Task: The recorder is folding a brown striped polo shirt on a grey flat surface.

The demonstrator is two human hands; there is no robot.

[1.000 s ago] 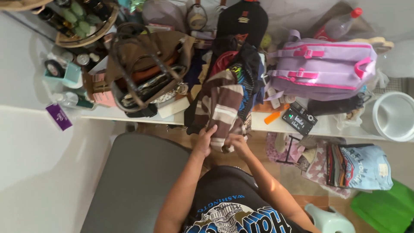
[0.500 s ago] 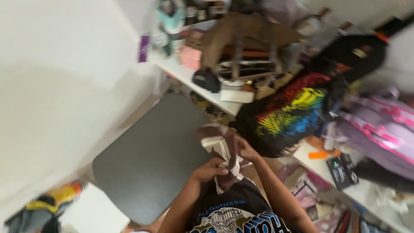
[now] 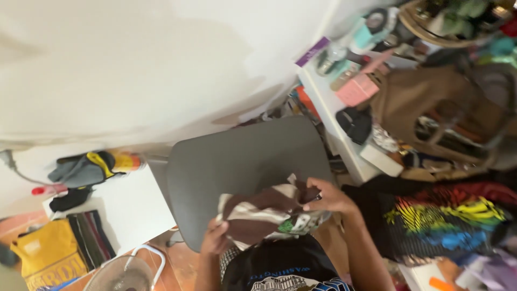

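The right hand (image 3: 329,195) grips the upper edge of a bunched brown-and-cream striped garment (image 3: 266,214), and the left hand (image 3: 216,240) is closed on its lower corner, holding it just above the person's lap. Behind it stands a grey chair (image 3: 237,167). To the right, a black shirt with rainbow print (image 3: 441,218) hangs off the cluttered white tabletop (image 3: 336,121), beside a brown bag (image 3: 431,108) and a small pink box (image 3: 356,89).

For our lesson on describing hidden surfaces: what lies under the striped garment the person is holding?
Under the striped garment, held by the left hand and right hand, lies the grey chair seat. The seat's near part and the person's lap are covered.
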